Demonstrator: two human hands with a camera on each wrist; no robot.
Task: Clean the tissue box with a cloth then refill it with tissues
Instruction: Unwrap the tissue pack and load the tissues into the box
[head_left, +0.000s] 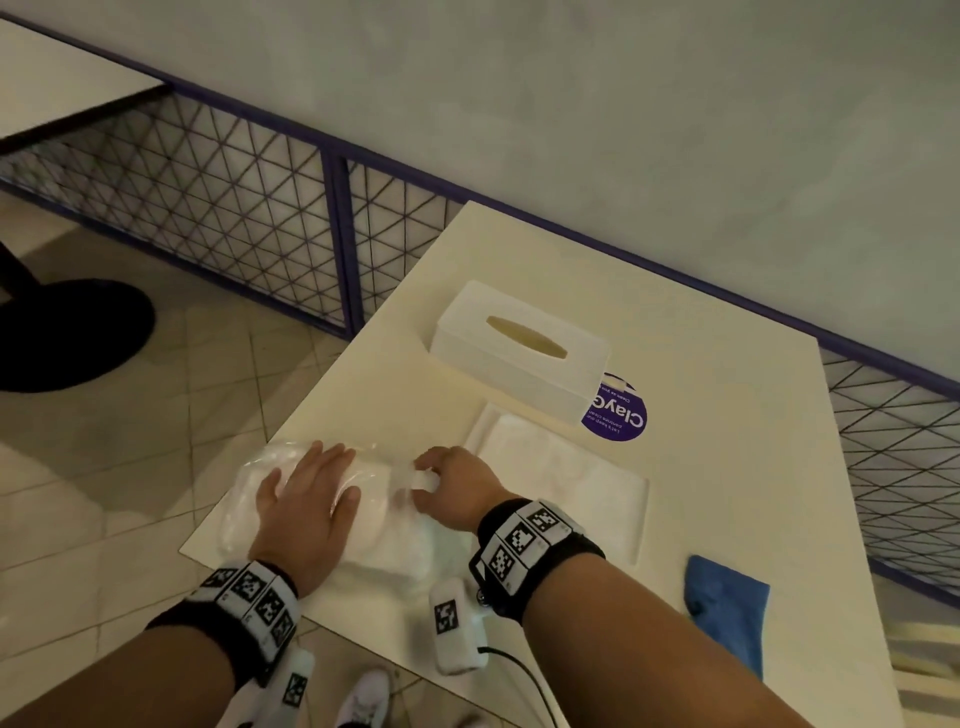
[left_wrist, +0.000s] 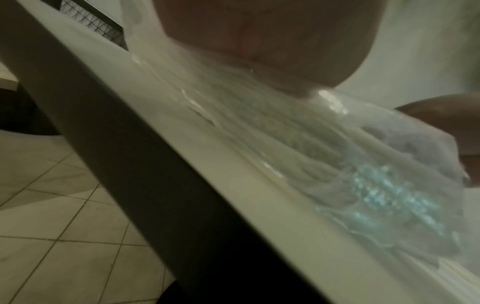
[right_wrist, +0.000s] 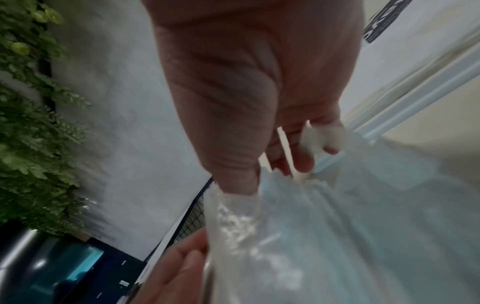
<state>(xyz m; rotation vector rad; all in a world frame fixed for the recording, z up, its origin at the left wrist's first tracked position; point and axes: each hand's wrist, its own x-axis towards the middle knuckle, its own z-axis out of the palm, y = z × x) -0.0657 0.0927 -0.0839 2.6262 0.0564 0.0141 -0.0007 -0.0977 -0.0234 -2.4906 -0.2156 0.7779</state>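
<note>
The white tissue box (head_left: 519, 353) with an oval slot stands at the middle of the cream table (head_left: 727, 467). A clear plastic pack of white tissues (head_left: 384, 540) lies at the table's near left corner. My left hand (head_left: 306, 499) presses flat on the pack, fingers spread; its palm (left_wrist: 259, 41) rests on the wrapper (left_wrist: 337, 164). My right hand (head_left: 431, 480) pinches the wrapper's right end between thumb and fingers (right_wrist: 272, 170), with a bit of white showing in the grip. The blue cloth (head_left: 727, 608) lies at the near right edge, away from both hands.
A flat white tray-like piece (head_left: 641, 519) lies between the pack and the box. A purple round sticker (head_left: 618, 410) sits on the table beside the box. Dark mesh fencing (head_left: 208, 208) runs behind the table; tiled floor and another table's black base (head_left: 62, 332) are at left.
</note>
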